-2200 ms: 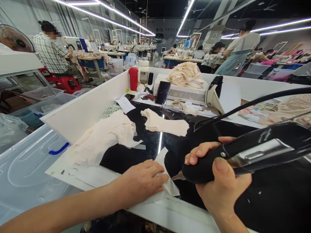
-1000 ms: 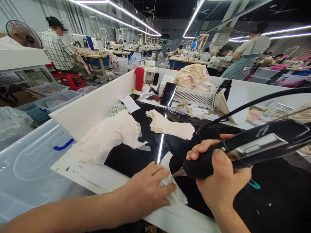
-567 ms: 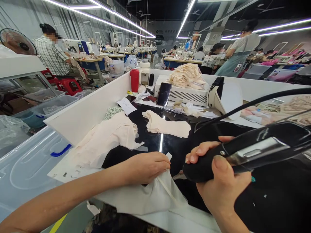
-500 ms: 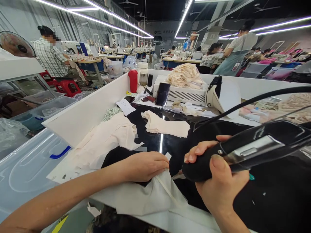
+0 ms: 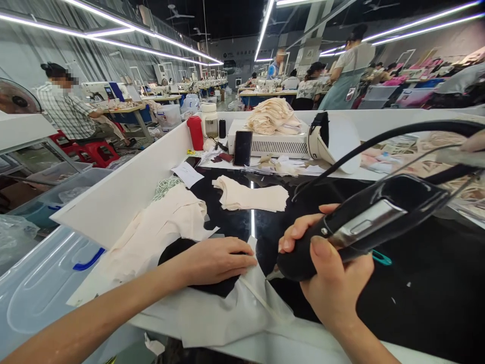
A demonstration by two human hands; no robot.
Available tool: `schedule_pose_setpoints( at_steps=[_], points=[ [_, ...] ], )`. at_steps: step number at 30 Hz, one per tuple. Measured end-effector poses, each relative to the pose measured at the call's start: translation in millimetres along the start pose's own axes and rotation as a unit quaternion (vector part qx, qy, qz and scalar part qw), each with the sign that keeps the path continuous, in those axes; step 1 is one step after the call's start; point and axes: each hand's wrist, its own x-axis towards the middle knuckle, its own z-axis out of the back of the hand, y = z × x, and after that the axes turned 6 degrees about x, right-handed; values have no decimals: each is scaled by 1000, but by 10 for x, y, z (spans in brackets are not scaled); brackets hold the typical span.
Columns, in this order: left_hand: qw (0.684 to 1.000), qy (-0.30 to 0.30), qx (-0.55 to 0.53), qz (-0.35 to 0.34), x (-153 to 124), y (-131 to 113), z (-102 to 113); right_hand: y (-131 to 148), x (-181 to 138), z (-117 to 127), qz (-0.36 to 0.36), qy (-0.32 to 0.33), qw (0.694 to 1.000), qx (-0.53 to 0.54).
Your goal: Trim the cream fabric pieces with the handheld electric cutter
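Observation:
My left hand (image 5: pixel 217 260) lies on the table with its fingers stretched out, apart and fairly flat; the thumb is mostly hidden. The fingertips rest on the upper edge of a pale, thin piece of fabric (image 5: pixel 215 316), which drapes over the table's front edge and has a narrow strip along it. My right hand (image 5: pixel 335 278) is wrapped round a black corded hand tool (image 5: pixel 303 253) with a silver lever, resembling an iron. Its pale pointed tip is close to the fabric's right side; whether they touch I cannot tell. Beyond lies a small stack of cream fabric pieces (image 5: pixel 252 194).
More cream pieces (image 5: pixel 162 222) are piled at the left. Behind stand a phone (image 5: pixel 243 147), a red cup (image 5: pixel 195 132) and a white vented box (image 5: pixel 269 146) bearing cloth. A black hose (image 5: pixel 352 136) arches over the right side. White boards (image 5: pixel 125 184) border the table. Co-workers sit and stand farther off.
My left fingers have loosened from a pinch and spread flatter on the fabric. The view has turned slightly right, so most things appear farther left. The tool stays in my right hand.

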Motion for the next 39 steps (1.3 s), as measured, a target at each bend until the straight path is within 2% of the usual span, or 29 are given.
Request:
schedule_pose_setpoints(
  at_steps=[6, 12, 21, 28, 39],
  points=[
    [997, 45, 49, -39, -29, -11, 100, -25, -23, -44, -3, 7, 1000, 16],
    [992, 85, 88, -39, -35, -69, 148, -33, -31, -76, -4, 2, 1000, 24],
    [991, 80, 104, -31, -47, -108, 167, -37, -14, -104, 4, 11, 1000, 24],
    [990, 98, 101, -19, -62, -121, 142, -58, -19, -77, -16, -10, 1000, 17],
    [992, 90, 90, -6, -77, -142, 103, -171, 31, -133, 4, -10, 1000, 16]
  ],
)
